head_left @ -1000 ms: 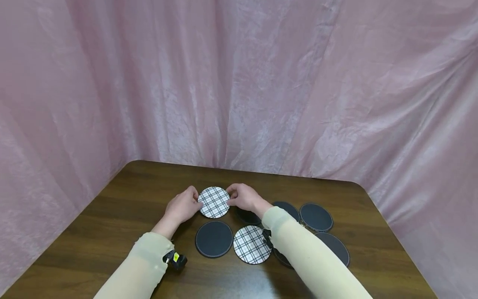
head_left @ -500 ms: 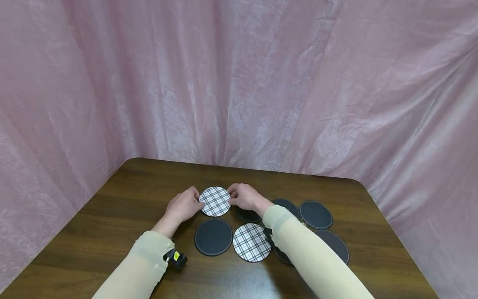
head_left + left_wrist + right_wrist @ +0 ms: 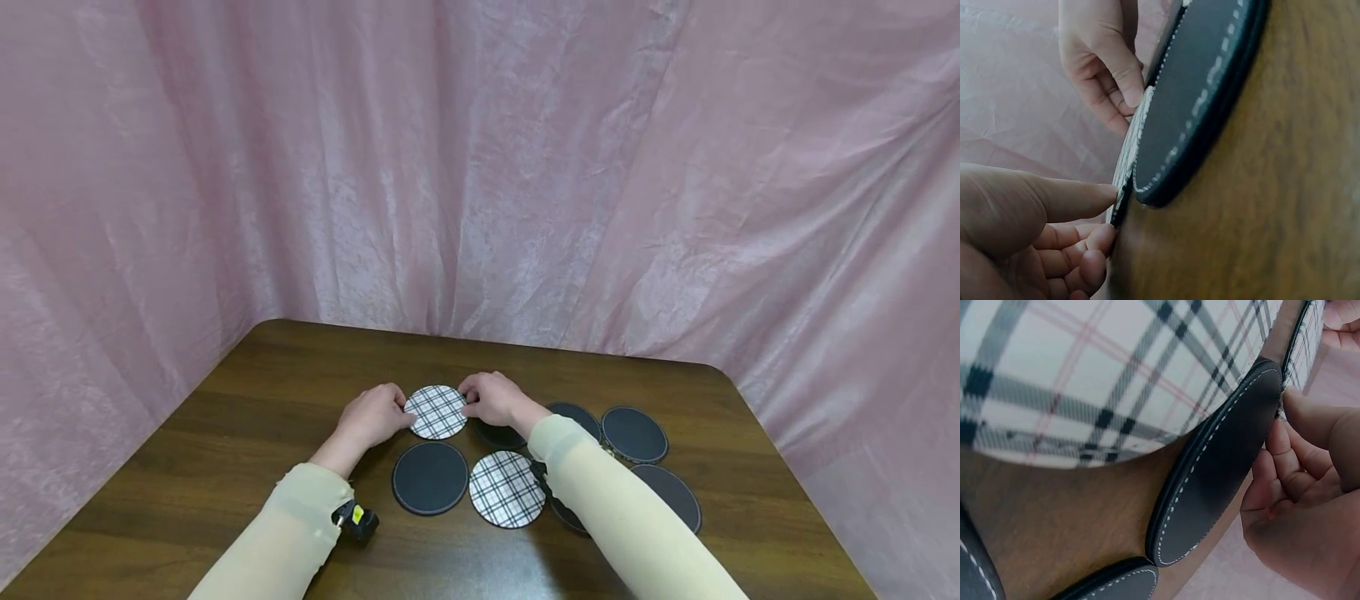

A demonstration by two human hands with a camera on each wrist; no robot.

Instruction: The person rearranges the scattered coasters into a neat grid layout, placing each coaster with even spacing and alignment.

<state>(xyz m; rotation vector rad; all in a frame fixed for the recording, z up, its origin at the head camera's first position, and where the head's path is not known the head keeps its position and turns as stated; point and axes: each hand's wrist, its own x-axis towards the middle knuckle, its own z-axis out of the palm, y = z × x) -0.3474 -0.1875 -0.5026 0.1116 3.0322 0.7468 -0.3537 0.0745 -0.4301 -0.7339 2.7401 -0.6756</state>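
Between my two hands a round plaid coaster (image 3: 436,412) is pinched at opposite edges. My left hand (image 3: 373,414) grips its left edge with thumb and fingertips; the right hand (image 3: 495,398) holds the other side. In the left wrist view the same plaid coaster (image 3: 1130,156) shows nearly edge-on, just beyond a black stitched coaster (image 3: 1188,94). Nearer on the table lie a black coaster (image 3: 430,477) and another plaid coaster (image 3: 507,490), side by side. A further black coaster (image 3: 498,435) is partly hidden under my right hand.
Several more black coasters, among them one at the far right (image 3: 635,434) and one nearer (image 3: 671,497), lie on the brown wooden table (image 3: 300,367). My right sleeve covers part of that group. A pink curtain (image 3: 480,167) hangs behind the table's back edge.
Both hands have come slightly nearer and to the right with the plaid coaster, which now looks flatter. The other coasters have stayed where they were.
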